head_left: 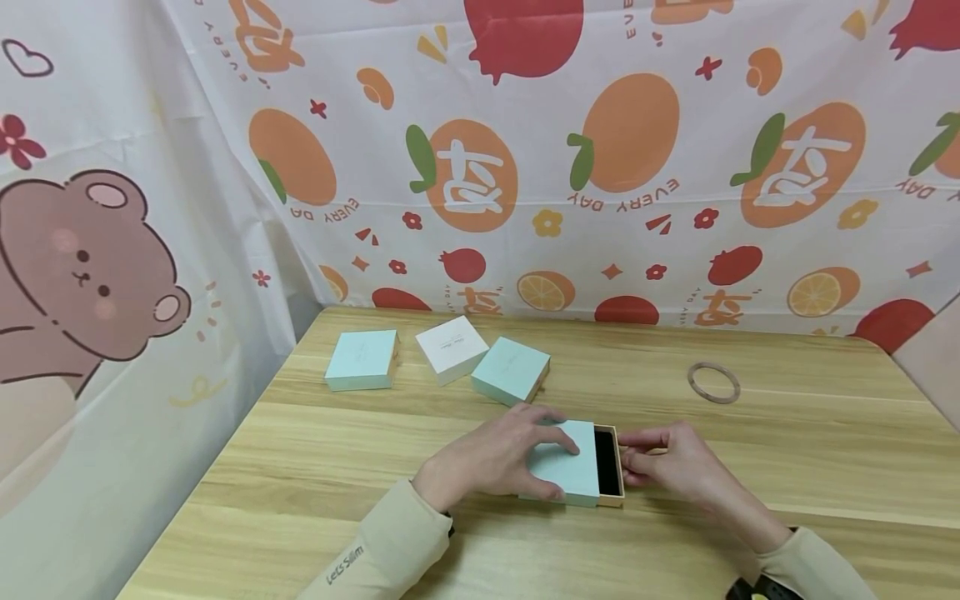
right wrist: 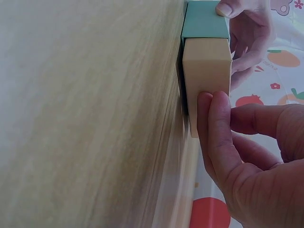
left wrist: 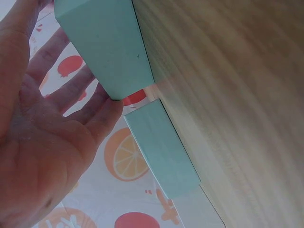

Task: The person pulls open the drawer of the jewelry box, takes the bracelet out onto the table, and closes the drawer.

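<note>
A mint-green box sleeve (head_left: 576, 462) lies near the table's front. My left hand (head_left: 504, 457) spans it from the left, holding it with the thumb at the near edge and fingers over the top and far side. Out of the sleeve's right end sticks a tan drawer (head_left: 619, 467) with a black inside (head_left: 607, 462). My right hand (head_left: 671, 461) has its bent fingers at that end. In the right wrist view, two fingertips (right wrist: 221, 97) rest on the tan end wall (right wrist: 206, 61), and another digit meets its upper edge.
Farther back stand a mint-green box (head_left: 363, 360), a white box (head_left: 452, 348) and another mint-green box (head_left: 512, 369). A thin pale bangle (head_left: 714, 383) lies at the right on the wooden table (head_left: 300, 467). A fruit-printed cloth (head_left: 555, 208) hangs behind the table.
</note>
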A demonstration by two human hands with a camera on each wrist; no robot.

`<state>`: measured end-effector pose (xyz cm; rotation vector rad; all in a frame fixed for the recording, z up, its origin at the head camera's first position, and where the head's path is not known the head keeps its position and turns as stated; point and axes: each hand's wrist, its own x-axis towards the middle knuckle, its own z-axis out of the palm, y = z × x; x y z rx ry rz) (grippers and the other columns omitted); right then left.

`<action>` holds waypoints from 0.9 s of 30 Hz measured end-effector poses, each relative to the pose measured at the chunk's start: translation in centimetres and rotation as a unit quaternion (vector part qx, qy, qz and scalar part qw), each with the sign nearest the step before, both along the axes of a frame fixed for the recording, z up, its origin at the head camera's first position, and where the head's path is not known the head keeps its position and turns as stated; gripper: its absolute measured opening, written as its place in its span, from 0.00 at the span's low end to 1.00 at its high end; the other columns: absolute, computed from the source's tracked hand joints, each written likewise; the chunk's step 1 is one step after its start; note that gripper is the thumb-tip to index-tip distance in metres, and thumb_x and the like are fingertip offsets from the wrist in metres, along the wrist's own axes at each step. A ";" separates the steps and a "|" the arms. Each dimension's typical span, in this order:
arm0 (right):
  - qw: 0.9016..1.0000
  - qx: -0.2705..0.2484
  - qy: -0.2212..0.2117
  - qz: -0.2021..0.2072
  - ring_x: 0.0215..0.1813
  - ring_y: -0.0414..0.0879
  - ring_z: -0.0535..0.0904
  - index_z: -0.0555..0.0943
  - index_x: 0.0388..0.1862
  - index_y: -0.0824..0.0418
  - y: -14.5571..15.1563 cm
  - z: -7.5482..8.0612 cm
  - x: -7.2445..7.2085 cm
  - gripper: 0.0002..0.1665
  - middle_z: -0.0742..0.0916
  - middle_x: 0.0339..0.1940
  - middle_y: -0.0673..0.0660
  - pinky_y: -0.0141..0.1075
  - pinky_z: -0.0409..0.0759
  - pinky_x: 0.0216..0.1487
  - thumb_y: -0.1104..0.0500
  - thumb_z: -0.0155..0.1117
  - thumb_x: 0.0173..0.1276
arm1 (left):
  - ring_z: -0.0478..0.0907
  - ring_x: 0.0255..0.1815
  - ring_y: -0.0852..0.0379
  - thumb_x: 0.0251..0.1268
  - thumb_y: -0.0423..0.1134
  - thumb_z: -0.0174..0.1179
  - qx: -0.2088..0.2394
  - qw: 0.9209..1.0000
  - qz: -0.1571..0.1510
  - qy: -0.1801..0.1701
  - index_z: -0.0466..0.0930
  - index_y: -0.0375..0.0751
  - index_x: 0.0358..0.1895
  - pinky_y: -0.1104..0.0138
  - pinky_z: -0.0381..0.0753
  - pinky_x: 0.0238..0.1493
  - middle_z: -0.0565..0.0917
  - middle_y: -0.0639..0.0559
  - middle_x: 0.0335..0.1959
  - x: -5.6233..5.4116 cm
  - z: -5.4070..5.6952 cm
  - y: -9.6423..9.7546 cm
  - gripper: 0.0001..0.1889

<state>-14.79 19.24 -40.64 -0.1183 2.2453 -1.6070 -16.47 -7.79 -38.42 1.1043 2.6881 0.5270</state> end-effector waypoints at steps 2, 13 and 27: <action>1.000 -0.002 0.000 -0.001 0.36 0.40 0.87 0.79 0.59 0.79 -0.1 0.1 0.0 0.21 0.89 0.46 0.63 0.32 0.88 0.41 0.69 0.64 0.70 | 0.70 0.72 0.50 0.57 0.57 0.74 0.000 1.000 0.001 -0.001 0.84 0.64 0.59 0.57 0.74 0.69 0.73 0.52 0.73 0.0 0.0 0.0 0.24; 1.000 -0.008 0.002 -0.004 0.35 0.40 0.87 0.80 0.58 0.79 -0.4 0.1 0.1 0.21 0.89 0.45 0.63 0.32 0.88 0.40 0.69 0.65 0.69 | 0.70 0.72 0.50 0.57 0.57 0.73 -0.001 1.000 0.001 -0.002 0.84 0.64 0.59 0.57 0.75 0.70 0.73 0.52 0.74 0.0 0.0 0.0 0.24; 1.000 -0.006 -0.001 -0.001 0.36 0.41 0.87 0.80 0.59 0.77 -0.6 -0.2 0.0 0.21 0.88 0.47 0.65 0.32 0.88 0.40 0.68 0.65 0.70 | 0.70 0.72 0.50 0.57 0.57 0.73 -0.002 1.000 0.003 -0.004 0.83 0.65 0.59 0.57 0.74 0.69 0.72 0.53 0.74 0.0 -0.2 0.0 0.24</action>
